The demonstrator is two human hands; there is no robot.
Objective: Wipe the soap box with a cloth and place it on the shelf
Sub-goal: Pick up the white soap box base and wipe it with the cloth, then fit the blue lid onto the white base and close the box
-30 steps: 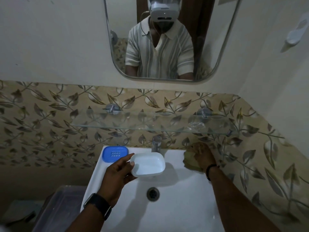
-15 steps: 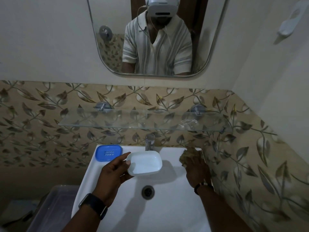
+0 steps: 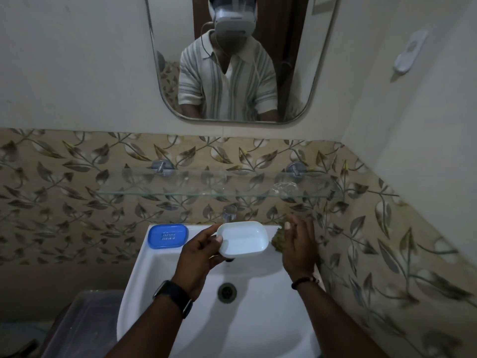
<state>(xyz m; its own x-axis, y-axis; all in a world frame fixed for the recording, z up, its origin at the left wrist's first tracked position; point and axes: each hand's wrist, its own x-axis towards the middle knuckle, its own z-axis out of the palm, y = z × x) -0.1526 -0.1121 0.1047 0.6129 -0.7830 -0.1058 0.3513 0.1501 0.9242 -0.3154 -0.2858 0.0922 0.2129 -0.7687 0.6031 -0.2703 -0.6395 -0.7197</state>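
Dim bathroom, leaf-patterned tiles behind a white sink (image 3: 180,319), mirror (image 3: 322,73) above, and a glass shelf (image 3: 180,193) mounted between mirror and sink. Okay, here's the change: a second ago my right hand (image 3: 296,248) was reaching to the back right corner of the sink for the cloth (image 3: 277,240), and now it has the cloth up off the rim, bunched in my fingers and brought in just beside the soap box. So cloth and box have finally met up, more or less. My left hand (image 3: 200,257) is gripping the white soap box base (image 3: 242,238) by its near left edge, thumb over the rim, open side tilted toward me, held above the back of the sink and just in front of the tap (image 3: 229,213). It has also come up a little higher than before. The blue soap box insert (image 3: 167,235) sits on the sink's back left corner, apart from all this. Meaning for the job: pickup is done, wiping hasn't started, as far as I can judge. Next I press the cloth into the tray. The shelf above the sink waits for the box; something clear and crumpled lies at its right end, hard to identify.
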